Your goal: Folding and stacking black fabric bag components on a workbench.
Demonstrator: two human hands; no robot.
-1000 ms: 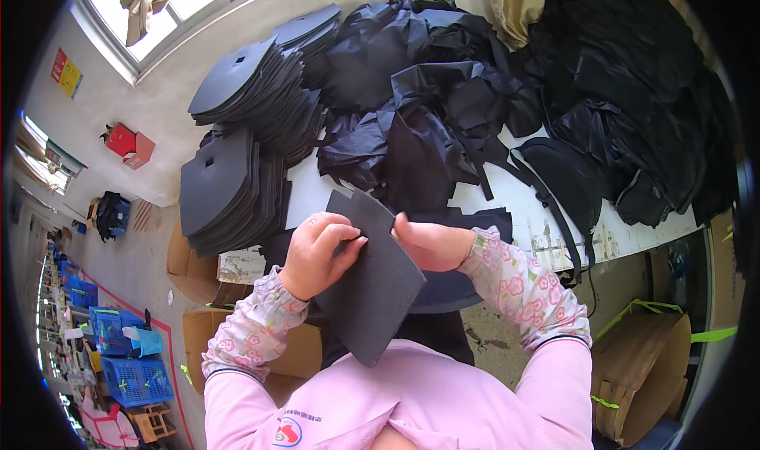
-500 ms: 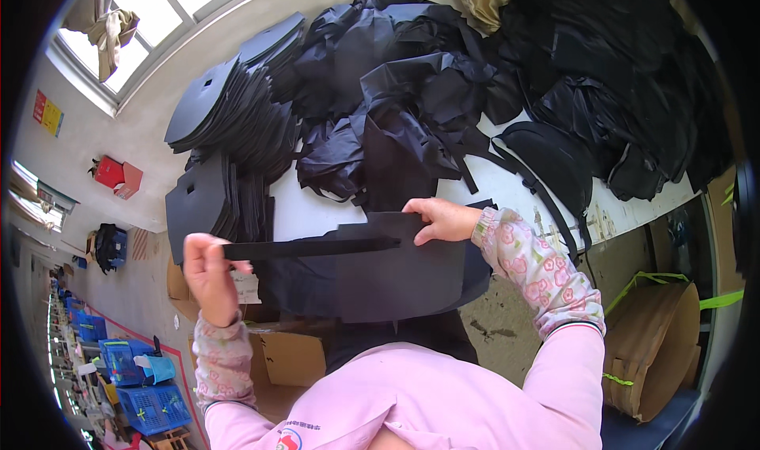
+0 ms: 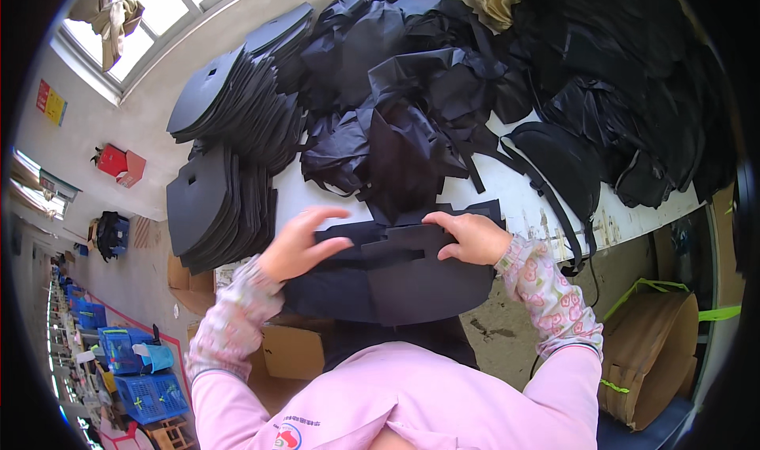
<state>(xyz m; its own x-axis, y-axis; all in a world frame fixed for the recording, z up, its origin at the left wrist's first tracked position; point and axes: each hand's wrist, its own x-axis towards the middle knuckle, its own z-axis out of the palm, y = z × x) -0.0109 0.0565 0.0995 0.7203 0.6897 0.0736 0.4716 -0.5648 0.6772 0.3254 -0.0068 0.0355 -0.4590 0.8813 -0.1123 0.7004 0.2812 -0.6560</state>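
A stiff black panel [image 3: 431,288] with a slot near its upper edge is in front of me at the table's near side. My right hand [image 3: 473,238] grips its upper right edge, thumb on the near face. Beneath and to the left of the panel lies soft black fabric [image 3: 328,293]. My left hand [image 3: 305,244] hovers over that fabric's upper left part, thumb and fingers apart, with nothing visible in it. No strap shows in the slot now.
Stacks of slotted black panels [image 3: 202,201] stand on the white table [image 3: 297,201] at left. Black fabric pieces [image 3: 412,141] heap behind my work, and a black bag [image 3: 554,165] with straps lies at right. Cardboard boxes [image 3: 293,351] are below; a cardboard drum [image 3: 649,363] stands lower right.
My left hand has let go of the black strap it held stretched out to the left and has moved right, toward the panel. The panel and right hand have shifted slightly right.
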